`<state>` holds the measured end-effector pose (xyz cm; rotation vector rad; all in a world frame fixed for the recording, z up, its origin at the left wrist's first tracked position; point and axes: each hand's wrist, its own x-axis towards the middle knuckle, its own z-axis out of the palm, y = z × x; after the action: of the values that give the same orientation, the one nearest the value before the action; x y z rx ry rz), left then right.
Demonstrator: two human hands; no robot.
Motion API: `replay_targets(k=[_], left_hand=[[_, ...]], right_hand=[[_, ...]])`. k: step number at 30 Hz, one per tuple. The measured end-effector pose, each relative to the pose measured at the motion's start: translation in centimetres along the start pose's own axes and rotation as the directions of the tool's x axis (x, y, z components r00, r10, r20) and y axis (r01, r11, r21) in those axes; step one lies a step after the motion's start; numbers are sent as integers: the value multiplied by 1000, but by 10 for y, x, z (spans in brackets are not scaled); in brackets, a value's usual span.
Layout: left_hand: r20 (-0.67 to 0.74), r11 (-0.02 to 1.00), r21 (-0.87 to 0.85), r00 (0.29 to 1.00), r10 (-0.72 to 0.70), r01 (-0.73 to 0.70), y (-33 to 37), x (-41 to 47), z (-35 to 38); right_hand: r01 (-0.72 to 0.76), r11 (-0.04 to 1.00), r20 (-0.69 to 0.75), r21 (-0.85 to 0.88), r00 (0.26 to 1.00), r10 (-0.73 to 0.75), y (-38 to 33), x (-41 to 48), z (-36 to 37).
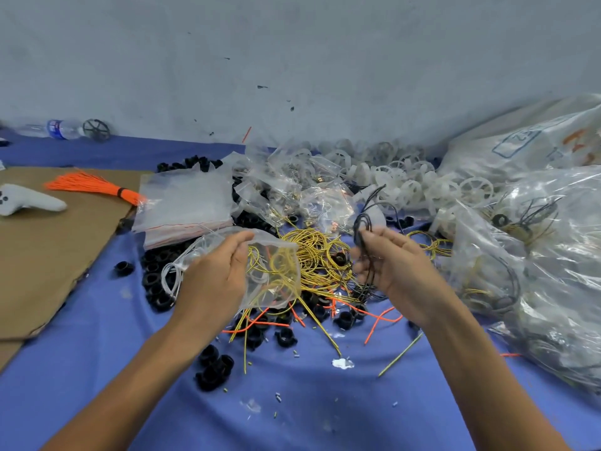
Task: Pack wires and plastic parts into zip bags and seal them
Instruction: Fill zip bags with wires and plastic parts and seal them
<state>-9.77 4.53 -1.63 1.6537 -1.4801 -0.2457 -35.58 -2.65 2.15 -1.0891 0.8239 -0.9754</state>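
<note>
Single view, head-worn, wide-angle. Aimed forward and down across blue cloth toward grey wall. Close to the work: forearms in from bottom edge, left hand and right hand just below frame centre. Wall in upper third, cloth below. Taken from the wearer's own side, above the hands, wall well beyond them.

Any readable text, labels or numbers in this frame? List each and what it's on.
Water bottle label: blue with white print, too blurred to read.
White sack, blue boxed mark: blurred, unreadable.
Same sack, orange marks: unreadable.
Zip bag in left hand: no print.
Nothing legible elsewhere.
</note>
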Motion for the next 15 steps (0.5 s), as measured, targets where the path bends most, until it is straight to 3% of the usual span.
replay_targets(k=[3, 7, 12, 15], left_hand=[[26, 1000, 18, 1000, 15, -16, 7, -1, 4], [56, 997, 80, 998, 17, -22, 14, -3, 6], [69, 997, 76, 998, 3, -8, 12, -4, 3], [51, 998, 67, 999, -2, -1, 11, -2, 3]], right_hand=[[-145, 980, 117, -134, 980, 161, 28, -10, 41], [-237, 940, 102, -246, 958, 268, 58, -12, 78], [-136, 927, 150, -351, 969, 198, 67, -12, 87], [-1, 833, 191, -553, 973, 128, 70, -16, 86]])
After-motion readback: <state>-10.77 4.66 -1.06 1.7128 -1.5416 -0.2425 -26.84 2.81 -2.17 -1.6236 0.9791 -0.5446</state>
